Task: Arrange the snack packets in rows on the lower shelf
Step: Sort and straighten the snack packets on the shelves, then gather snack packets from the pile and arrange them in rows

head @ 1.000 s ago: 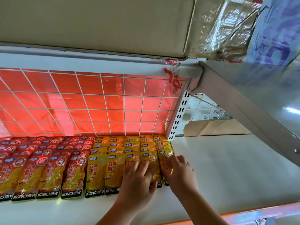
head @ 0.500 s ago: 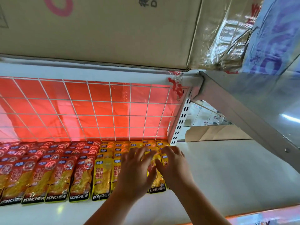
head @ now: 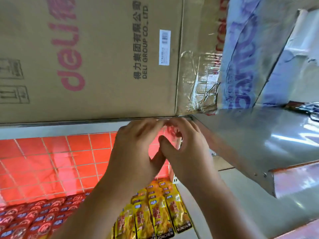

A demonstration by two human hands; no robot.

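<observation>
shelf (head: 290, 214) | red packets (head: 43, 219) left | yellow packets (head: 160, 213) right | overlapping rows

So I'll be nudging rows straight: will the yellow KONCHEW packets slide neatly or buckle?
The yellow KONCHEW packets look like thin glossy film pouches, so probably floppy and light. They overlap like shingles, so a push may ride one over another. The smooth white shelf probably lets them slide.
</observation>
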